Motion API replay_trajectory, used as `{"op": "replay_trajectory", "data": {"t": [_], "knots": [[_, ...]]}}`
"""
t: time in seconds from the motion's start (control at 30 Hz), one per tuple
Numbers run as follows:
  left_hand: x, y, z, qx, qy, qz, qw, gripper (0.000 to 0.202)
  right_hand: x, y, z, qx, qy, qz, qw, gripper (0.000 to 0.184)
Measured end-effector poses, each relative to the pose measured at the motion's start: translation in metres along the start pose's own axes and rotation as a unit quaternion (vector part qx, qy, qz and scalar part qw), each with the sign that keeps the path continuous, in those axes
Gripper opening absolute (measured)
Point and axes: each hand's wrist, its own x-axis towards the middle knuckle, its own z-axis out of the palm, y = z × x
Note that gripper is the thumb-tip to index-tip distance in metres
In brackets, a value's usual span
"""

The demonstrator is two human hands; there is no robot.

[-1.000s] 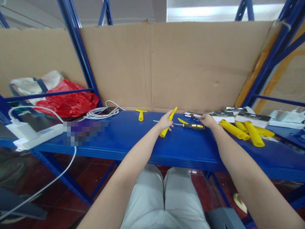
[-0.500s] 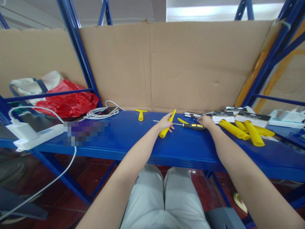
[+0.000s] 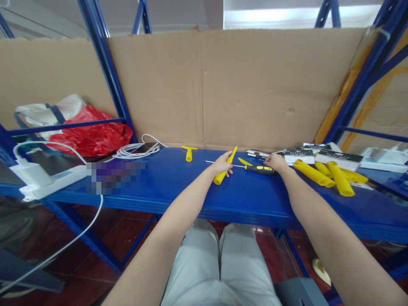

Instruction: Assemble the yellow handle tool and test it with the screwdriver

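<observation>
At the blue surface (image 3: pixel 248 199), the left hand (image 3: pixel 221 164) curls its fingers around a tilted yellow tube (image 3: pixel 219 178), round below and narrow above, while the right hand (image 3: pixel 276 162), near a screwdriver (image 3: pixel 259 169), has indeterminable finger closure.

Soft, even light — wide-angle edge distortion

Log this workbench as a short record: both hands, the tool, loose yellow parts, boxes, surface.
Left hand: grips a yellow tubular piece
Right hand: beside flat packets; hold unclear
Tool: screwdriver, handle lying between the hands
Loose yellow parts: T-shaped piece, small pointed piece, tubes at right
Boxes: black-and-white, behind the tubes
Surface: blue shelf
</observation>
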Motion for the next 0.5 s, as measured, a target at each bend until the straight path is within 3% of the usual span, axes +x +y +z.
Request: {"op": "replay_trajectory", "data": {"t": [0.5], "knots": [[-0.0002, 0.0007, 0.0014, -0.016, -0.003, -0.005, 1.000, 0.083, -0.0014, -0.0086, -0.0038, -0.017, -0.008, 0.009, 1.000, 0.016]]}}
